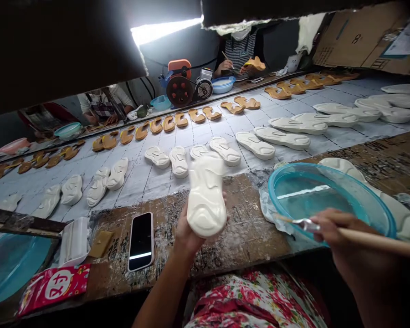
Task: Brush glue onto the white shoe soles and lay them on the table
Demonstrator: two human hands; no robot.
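The left hand (187,234) is gripping a white shoe sole (207,200) from underneath, with the fingers closed around its near end, and is holding it up just above the front edge of the counter (256,241). The sole's long axis is pointing away from the person, nearly straight ahead and slightly tilted, and its ridged, smooth-looking face is turned up. Its outline is rounded and waisted, and its surface is showing soft molded waves. The right hand (341,237) is clenched around the long wooden handle of a brush (372,239), whose metal-bound tip is pointing left and hovering over the rim of a blue plastic basin (328,171). The basin is sitting near the counter's right end on a crumpled cloth (268,209), holding clear liquid and partly covering a white sole (399,223). Near the left end, a black phone (140,241) is lying beside a tan sponge (100,243), a white plastic container (74,241) and a red packet (53,289). Beyond the far edge, rows of white soles (256,146) and orange-tan soles (167,123) are lying on a long dotted sheet (140,182). Across the sheet, a co-worker (239,54) is holding a small brush and an orange-tan sole, while another person (102,105) is sitting further left.
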